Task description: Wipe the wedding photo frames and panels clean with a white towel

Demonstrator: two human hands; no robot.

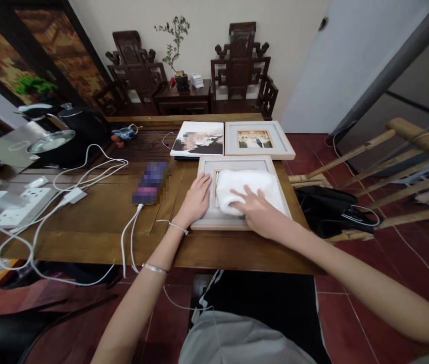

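A light wooden picture frame (204,222) with a pale inner mount lies flat near the front edge of the table. My left hand (196,201) rests on its left side, fingers stretched along the rim. Over the middle of the frame is a folded white cloth (250,179). My right hand (256,208) presses on this cloth, with fingers bent into it and the thumb side at its lower edge. Most of the frame's centre is hidden under the cloth. Just behind lies a similar frame (286,144) with a photo, beside a photo album or panel (199,139).
Left of my arm lies a phone (149,183) with a white cable plugged in. A power strip (22,206) and tangled cables spread further left, near a black kettle (83,129) and a glass-lidded pot (53,144). A bamboo chair (373,177) holding a black bag stands at right.
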